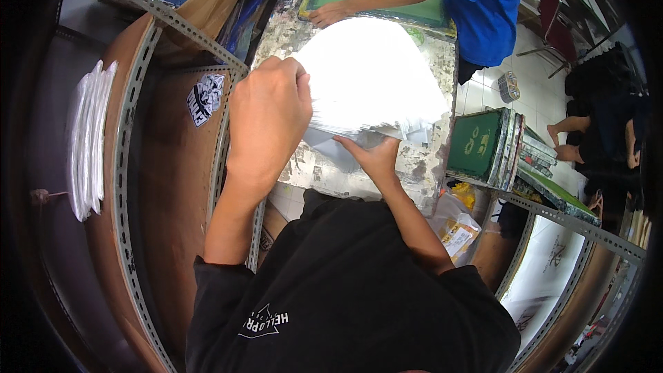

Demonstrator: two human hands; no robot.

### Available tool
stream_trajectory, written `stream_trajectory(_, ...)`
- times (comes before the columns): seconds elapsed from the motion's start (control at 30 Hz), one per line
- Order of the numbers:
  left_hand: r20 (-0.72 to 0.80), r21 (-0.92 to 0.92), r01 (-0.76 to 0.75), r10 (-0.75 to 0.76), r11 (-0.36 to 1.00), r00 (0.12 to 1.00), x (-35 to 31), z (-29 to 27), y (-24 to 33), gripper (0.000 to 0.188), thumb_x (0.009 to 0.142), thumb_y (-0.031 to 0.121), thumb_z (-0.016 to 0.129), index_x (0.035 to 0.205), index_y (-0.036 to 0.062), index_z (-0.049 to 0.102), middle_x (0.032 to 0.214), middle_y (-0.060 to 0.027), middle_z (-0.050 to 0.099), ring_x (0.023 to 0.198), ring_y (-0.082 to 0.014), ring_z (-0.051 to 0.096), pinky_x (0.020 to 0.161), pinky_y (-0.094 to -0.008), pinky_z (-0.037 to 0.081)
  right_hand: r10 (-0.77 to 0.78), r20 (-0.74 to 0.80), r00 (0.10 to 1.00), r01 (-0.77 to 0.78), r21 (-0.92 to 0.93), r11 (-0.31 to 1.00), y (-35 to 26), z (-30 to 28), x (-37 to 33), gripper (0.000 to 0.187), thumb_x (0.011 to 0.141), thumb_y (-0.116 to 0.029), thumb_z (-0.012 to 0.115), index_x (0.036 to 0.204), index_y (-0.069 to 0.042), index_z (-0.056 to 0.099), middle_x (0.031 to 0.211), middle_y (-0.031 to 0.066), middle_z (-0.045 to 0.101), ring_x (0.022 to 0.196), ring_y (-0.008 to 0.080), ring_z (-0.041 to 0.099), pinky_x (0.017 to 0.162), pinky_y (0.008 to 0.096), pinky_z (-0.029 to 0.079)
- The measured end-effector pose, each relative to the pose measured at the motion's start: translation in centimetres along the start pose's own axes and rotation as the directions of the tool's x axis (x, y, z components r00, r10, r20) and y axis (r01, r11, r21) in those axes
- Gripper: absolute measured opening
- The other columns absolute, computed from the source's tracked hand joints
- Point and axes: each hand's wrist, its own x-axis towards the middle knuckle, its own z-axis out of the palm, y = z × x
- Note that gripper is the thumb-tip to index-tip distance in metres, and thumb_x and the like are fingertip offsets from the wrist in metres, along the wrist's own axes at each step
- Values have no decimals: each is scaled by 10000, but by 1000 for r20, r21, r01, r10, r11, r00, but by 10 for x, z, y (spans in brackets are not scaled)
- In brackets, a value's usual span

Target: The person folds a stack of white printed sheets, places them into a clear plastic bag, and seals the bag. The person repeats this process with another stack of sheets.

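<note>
A thick stack of white sheets [376,76], glaring brightly, is held over the worktable [324,169] with its layers fanned along the near edge. My left hand [271,121] is closed with curled fingers at the stack's left edge. Under the near edge, my right hand [378,159] grips the stack from below; its fingertips are hidden beneath the sheets. Across the table a co-worker in a blue shirt [487,3] rests a hand [330,14] on the frame of a green printing screen [387,1].
Metal-framed shelves stand on my left, with white folded bundles [90,138] on one. Several framed green screens [476,146] lean at the right of the table. A plastic bag [456,228] lies below them. Another person [608,110] sits at far right.
</note>
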Motion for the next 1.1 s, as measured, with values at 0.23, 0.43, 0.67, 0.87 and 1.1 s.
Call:
stream_trajectory(0.23, 260, -11, 90, -84, 996, 962, 7, 1, 27, 180, 946, 65, 651, 1087, -16, 574, 851, -261, 699, 831, -447, 699, 749, -513, 525, 66, 61, 996, -63, -44, 997, 13, -8, 1, 639, 656, -218, 1002, 1117, 67, 663, 1059, 160, 708, 976, 261, 693, 884, 389, 546)
stream_trajectory(0.43, 463, -195, 96, 5, 976, 886, 25, 0, 6, 429, 971, 20, 591, 1325, 26, 349, 884, -343, 672, 914, -516, 683, 818, -535, 502, 59, 40, 997, -56, -79, 995, 4, -10, 2, 664, 655, -272, 1008, 1098, 76, 658, 1032, 169, 706, 947, 272, 691, 859, 401, 550)
stream_trajectory(0.67, 566, -328, 188, 33, 926, 824, 26, 10, -8, 575, 993, 12, 543, 1487, 41, 250, 916, -358, 668, 941, -518, 688, 858, -550, 490, -31, -19, 999, 29, -77, 997, 1, -5, 7, 727, 652, -315, 1016, 1122, 90, 637, 1068, 183, 690, 983, 281, 675, 885, 408, 538)
stream_trajectory(0.87, 92, -323, -312, 358, 893, 929, 47, -22, 5, 319, 1029, 139, 591, 1329, 37, 633, 1318, -219, 662, 1208, -407, 637, 1014, -454, 505, -5, -19, 1000, 4, -56, 998, -5, -11, 10, 796, 649, -321, 1020, 1186, 99, 607, 1106, 180, 679, 1007, 289, 669, 916, 403, 530)
stream_trajectory(1.1, -47, -149, -327, 324, 933, 945, 77, -14, -5, 277, 963, 107, 680, 1224, 18, 702, 1222, -175, 694, 1074, -376, 687, 907, -430, 544, 0, -59, 998, -5, -88, 996, -10, -12, 11, 806, 650, -337, 1021, 1190, 95, 607, 1118, 188, 676, 1022, 295, 663, 924, 407, 528)
